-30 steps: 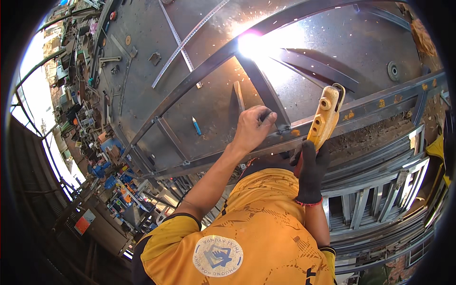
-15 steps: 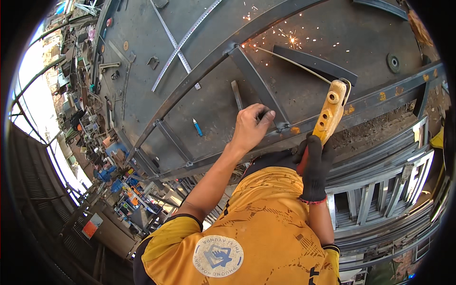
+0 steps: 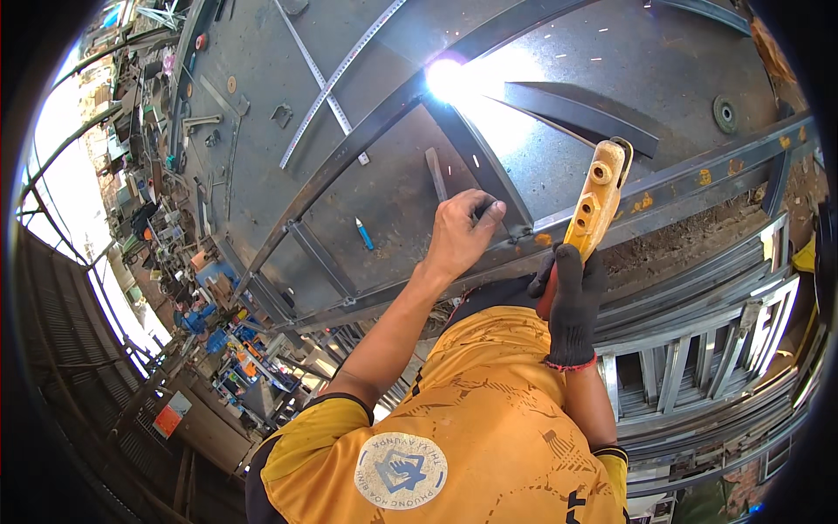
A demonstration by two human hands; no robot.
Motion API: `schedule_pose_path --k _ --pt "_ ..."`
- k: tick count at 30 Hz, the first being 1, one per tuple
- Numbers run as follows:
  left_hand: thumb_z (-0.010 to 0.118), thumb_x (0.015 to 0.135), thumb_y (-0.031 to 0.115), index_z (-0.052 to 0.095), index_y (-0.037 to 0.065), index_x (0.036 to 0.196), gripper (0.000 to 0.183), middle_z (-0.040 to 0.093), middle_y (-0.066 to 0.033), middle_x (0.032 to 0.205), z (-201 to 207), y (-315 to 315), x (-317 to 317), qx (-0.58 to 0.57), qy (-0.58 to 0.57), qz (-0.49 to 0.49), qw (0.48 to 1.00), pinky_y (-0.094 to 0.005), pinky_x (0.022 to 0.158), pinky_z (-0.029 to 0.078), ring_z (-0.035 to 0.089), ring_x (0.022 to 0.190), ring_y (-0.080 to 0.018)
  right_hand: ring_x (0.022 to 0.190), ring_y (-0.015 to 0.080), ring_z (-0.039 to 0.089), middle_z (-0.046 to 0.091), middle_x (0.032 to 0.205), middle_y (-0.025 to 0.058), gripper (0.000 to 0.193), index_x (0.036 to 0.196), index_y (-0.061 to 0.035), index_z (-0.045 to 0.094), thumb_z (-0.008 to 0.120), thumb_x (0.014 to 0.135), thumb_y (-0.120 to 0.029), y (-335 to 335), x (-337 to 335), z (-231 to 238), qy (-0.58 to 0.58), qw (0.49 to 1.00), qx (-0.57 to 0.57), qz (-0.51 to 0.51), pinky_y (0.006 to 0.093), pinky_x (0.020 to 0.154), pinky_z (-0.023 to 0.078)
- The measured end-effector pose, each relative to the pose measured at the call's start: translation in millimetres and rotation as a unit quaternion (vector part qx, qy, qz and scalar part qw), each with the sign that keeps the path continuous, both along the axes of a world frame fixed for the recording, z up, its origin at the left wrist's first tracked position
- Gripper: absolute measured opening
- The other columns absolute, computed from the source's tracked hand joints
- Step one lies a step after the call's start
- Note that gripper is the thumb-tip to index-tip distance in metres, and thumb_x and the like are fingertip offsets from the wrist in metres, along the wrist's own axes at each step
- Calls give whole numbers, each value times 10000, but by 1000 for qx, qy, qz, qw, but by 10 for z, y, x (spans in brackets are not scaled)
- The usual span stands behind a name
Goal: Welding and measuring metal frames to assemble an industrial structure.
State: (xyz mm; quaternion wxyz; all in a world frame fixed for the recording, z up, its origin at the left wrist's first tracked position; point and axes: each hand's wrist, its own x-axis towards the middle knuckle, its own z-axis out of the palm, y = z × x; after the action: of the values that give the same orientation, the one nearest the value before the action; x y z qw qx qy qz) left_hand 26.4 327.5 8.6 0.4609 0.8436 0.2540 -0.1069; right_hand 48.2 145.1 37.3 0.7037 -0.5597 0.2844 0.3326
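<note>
My right hand [image 3: 576, 293], in a dark glove, grips a welding electrode holder [image 3: 592, 205] with a worn yellow head and a red handle. From its jaws a thin welding rod [image 3: 559, 128] reaches up and left to a glaring white arc [image 3: 447, 80]. That glare hides the joint where a short crossbar [image 3: 489, 175] meets the curved bar of a steel frame [image 3: 371, 124]. My bare left hand [image 3: 464, 231] hangs over the frame's near side, fingers curled in and thumb against them, nothing showing between them. Beside its knuckles lies a short metal strip [image 3: 436, 173].
A blue marker [image 3: 364, 234] lies on the dark steel table inside the frame. Two crossed white rulers [image 3: 325, 92] lie beyond the curved bar. A loose steel angle piece [image 3: 594, 120] and a grinding disc [image 3: 724, 113] are to the right. Stacked metal frames [image 3: 690, 371] stand low right.
Scattered sparks at the rod's tip have given way to a bright white arc. My right hand and the holder have shifted slightly left. My left hand has stayed in place.
</note>
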Motion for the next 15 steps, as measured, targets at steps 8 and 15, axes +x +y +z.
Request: schedule_pose_path --k 8,15 --pt "693 901 163 694 -46 883 210 646 -97 709 -43 27 -14 10 -12 -3 1000 -309 613 461 567 635 -133 477 136 508 536 616 33 270 977 -22 561 545 993 -291 -41 -14 31 13 1000 -24 -2 283 467 421" --pt "691 895 145 693 -46 871 192 632 -93 688 1 41 -3 5 19 8 1000 -300 586 445 545 604 -129 476 150 521 530 601 54 285 968 2 568 547 964 -282 -139 5 142 42 997 -44 -51 286 486 429"
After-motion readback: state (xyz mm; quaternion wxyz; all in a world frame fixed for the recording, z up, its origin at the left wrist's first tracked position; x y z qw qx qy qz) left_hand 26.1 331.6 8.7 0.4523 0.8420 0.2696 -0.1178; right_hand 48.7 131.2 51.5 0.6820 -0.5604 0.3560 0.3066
